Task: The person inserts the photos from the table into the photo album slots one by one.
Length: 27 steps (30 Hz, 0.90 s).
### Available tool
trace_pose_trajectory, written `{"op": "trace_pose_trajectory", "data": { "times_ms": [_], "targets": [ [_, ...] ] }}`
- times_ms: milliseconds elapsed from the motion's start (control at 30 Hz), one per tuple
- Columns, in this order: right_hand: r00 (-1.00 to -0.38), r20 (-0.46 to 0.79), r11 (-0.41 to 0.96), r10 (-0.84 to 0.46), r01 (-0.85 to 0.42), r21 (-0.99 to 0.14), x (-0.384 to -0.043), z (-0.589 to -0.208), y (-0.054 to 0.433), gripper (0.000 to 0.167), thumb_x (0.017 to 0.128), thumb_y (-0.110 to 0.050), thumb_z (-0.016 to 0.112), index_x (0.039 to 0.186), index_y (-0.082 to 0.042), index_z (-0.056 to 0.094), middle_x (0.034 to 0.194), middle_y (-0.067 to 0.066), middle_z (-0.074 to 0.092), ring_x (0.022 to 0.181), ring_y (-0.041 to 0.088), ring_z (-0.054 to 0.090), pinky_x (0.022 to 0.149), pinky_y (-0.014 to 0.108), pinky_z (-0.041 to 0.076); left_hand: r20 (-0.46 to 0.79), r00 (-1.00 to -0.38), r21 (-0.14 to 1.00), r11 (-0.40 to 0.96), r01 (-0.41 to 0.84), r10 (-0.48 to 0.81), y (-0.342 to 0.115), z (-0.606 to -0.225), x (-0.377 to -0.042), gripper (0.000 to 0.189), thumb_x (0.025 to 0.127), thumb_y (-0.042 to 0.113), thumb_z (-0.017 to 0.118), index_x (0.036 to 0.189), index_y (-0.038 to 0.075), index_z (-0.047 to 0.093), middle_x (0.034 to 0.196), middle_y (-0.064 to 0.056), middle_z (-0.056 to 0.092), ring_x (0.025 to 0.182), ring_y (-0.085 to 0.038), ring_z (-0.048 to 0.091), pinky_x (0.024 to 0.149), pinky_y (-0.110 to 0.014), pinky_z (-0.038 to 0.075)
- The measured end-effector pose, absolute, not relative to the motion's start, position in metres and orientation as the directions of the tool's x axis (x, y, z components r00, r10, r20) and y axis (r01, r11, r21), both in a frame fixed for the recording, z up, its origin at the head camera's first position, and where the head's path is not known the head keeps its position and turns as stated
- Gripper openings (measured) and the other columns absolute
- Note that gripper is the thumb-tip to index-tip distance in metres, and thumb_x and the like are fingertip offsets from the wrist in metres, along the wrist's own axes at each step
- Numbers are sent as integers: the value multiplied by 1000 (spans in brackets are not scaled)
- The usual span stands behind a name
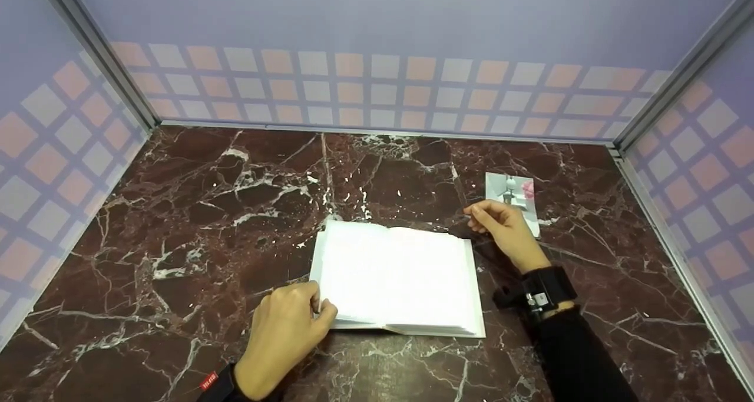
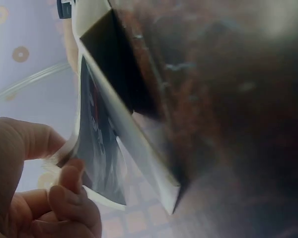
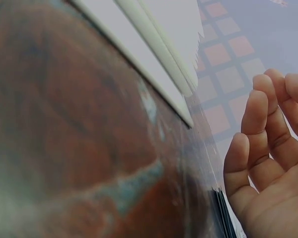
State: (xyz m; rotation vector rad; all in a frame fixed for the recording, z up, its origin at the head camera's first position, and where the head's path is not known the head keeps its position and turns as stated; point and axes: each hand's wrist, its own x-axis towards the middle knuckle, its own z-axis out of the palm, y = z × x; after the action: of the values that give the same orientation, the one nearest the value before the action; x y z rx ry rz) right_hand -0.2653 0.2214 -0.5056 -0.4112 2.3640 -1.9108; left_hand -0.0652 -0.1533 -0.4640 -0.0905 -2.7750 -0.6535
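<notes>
An open book with bright, washed-out pages lies on the marbled table. At its left edge my left hand pinches some pages between thumb and fingers. The left wrist view shows those bent pages lifted away from the cover, with the left hand at their edge. My right hand hovers past the book's upper right corner, fingers loosely curled and holding nothing. Beneath and behind it lies a small picture card or stack of cards with a pink flower, partly hidden by the hand.
The dark red marbled tabletop stretches around the book. A lilac back wall with pink and white squares closes the far side, and side panels stand left and right.
</notes>
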Motion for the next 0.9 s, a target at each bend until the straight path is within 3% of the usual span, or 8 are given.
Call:
{"op": "trace_pose_trajectory", "data": {
  "times_ms": [167,367,900],
  "targets": [
    [-961,106,185,-255,-156,-970,-265,-506,221,31,110,-15,61,120,13,70,101,18,75,83,9,68,78,24,60,167,-985,415,909,45,-28,-154,-466,-66,43,84,18,76,58,22,41,54,6,44,47,-13,42,43,-27,33],
    [-959,108,177,-262,-158,-971,-264,-506,221,31,110,-14,60,120,14,69,101,19,75,83,9,68,77,23,59,56,-998,374,927,-9,-32,-155,-468,-67,47,87,22,74,58,21,37,55,6,38,48,-15,41,42,-27,30],
    [-958,103,177,-266,-154,-972,-264,-506,221,31,110,-15,61,119,13,70,102,18,75,83,9,68,77,23,60,61,-998,327,945,13,-8,-158,-467,-65,49,90,28,82,59,21,45,56,4,49,49,-17,46,43,-29,34]
  ]
}}
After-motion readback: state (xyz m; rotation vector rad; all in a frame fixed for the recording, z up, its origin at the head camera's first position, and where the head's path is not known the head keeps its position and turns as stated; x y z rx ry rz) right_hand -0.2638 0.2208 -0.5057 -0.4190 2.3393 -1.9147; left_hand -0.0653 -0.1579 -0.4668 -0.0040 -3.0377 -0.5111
